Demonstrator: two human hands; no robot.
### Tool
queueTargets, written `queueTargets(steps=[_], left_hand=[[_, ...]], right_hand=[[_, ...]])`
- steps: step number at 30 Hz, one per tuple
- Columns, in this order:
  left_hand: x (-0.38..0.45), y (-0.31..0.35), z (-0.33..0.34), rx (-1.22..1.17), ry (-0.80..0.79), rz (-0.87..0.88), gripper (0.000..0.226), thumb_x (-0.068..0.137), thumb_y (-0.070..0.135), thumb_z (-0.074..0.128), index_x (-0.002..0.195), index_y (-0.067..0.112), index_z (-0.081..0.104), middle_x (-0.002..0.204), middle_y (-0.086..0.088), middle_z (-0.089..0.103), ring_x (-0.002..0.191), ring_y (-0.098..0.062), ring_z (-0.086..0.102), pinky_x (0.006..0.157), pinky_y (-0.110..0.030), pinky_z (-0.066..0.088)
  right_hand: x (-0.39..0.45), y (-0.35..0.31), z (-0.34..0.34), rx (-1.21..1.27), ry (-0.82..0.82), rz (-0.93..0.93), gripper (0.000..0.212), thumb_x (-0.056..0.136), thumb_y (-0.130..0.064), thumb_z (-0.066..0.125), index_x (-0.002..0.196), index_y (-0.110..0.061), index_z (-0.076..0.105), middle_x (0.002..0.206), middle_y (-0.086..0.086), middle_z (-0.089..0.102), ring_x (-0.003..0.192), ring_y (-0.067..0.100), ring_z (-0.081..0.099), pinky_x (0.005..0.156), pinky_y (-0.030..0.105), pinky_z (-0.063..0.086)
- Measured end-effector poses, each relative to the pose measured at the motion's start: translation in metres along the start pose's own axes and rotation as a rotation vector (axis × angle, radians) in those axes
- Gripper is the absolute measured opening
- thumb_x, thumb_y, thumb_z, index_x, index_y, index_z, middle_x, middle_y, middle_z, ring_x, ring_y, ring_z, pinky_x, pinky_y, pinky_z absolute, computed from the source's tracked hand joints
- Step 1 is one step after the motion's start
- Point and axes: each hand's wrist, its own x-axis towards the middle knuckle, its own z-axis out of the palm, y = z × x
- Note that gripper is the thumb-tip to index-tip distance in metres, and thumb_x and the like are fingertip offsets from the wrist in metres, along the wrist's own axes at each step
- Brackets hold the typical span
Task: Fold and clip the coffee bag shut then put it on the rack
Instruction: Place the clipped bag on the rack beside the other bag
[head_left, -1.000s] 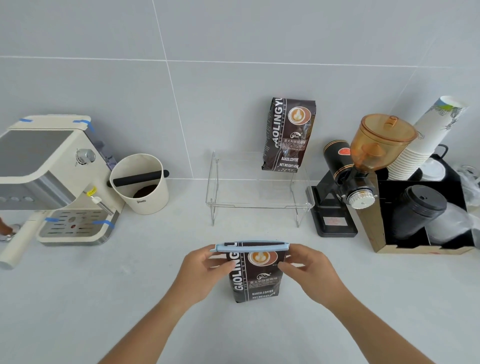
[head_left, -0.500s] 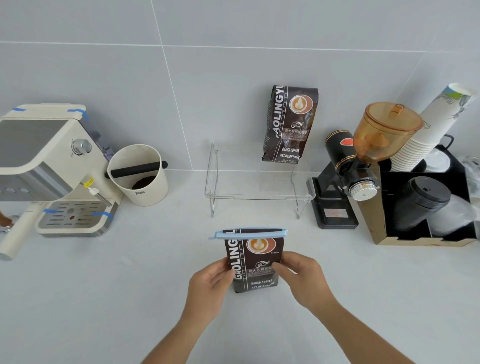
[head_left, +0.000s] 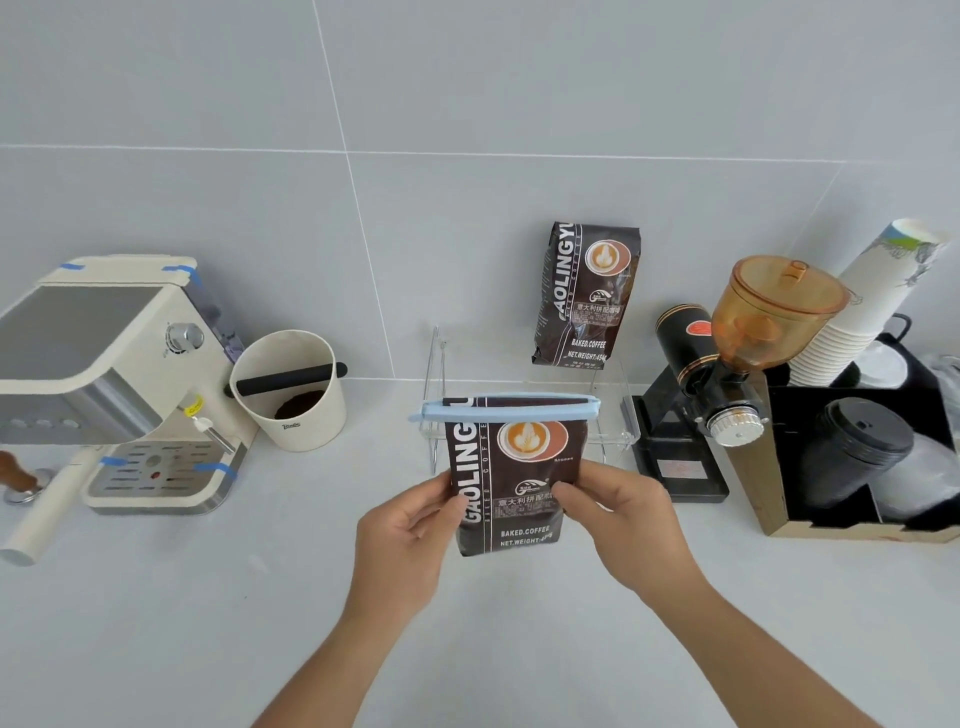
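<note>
A dark brown coffee bag (head_left: 511, 483) is upright and lifted off the counter, in front of the clear acrylic rack (head_left: 439, 374). A light blue clip (head_left: 506, 408) runs across its folded top. My left hand (head_left: 402, 545) grips the bag's left edge and my right hand (head_left: 621, 525) grips its right edge, thumbs on the front. A second, taller coffee bag (head_left: 587, 296) stands on the right part of the rack against the wall.
A cream espresso machine (head_left: 109, 374) stands at the left, with a white knock box (head_left: 291, 389) beside it. Right of the rack are a coffee grinder (head_left: 727, 374), a stack of paper cups (head_left: 867, 306) and a black organiser with lids (head_left: 857, 457).
Both hands slid from the clip at the bag's top down to its sides. The bag has risen off the counter and moved toward the rack.
</note>
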Motion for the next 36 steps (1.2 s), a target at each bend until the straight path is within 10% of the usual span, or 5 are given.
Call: queueTargets(steps=[13,24,29,36], left_hand=[[0.103,0.064,-0.006,0.029,-0.005,0.206,0.024,0.086,0.002,0.068,0.108,0.011,0.073,0.101,0.007,0.077,0.093,-0.008,0.073,0.084,-0.017,0.054],[0.196,0.026,0.008,0.037,0.030,0.126,0.030,0.087,0.001,0.066,0.099,0.027,0.075,0.095,0.016,0.077,0.089,-0.006,0.073,0.076,-0.013,0.054],[0.222,0.001,0.013,0.062,0.033,0.085,0.026,0.088,0.001,0.064,0.105,0.017,0.074,0.098,0.005,0.077,0.089,-0.004,0.073,0.078,-0.014,0.055],[0.234,-0.036,0.023,0.078,0.046,0.015,0.028,0.087,0.000,0.065,0.112,0.011,0.071,0.104,0.001,0.077,0.092,-0.007,0.073,0.084,-0.022,0.056]], right_hand=[[0.090,-0.063,-0.008,0.044,0.034,-0.175,0.021,0.084,-0.026,0.065,0.096,-0.040,0.075,0.094,-0.014,0.080,0.093,0.007,0.073,0.092,0.048,0.057],[0.181,-0.048,0.012,0.041,0.090,-0.073,0.039,0.091,-0.007,0.062,0.084,-0.043,0.075,0.085,-0.003,0.080,0.073,0.012,0.070,0.067,0.023,0.058],[0.203,-0.032,0.021,0.020,0.123,-0.015,0.041,0.091,-0.008,0.061,0.082,-0.046,0.074,0.090,0.013,0.077,0.084,0.040,0.068,0.078,0.052,0.057],[0.217,0.004,0.035,-0.074,0.171,0.013,0.036,0.091,-0.009,0.062,0.098,-0.043,0.069,0.100,-0.007,0.078,0.096,0.011,0.072,0.092,0.046,0.057]])
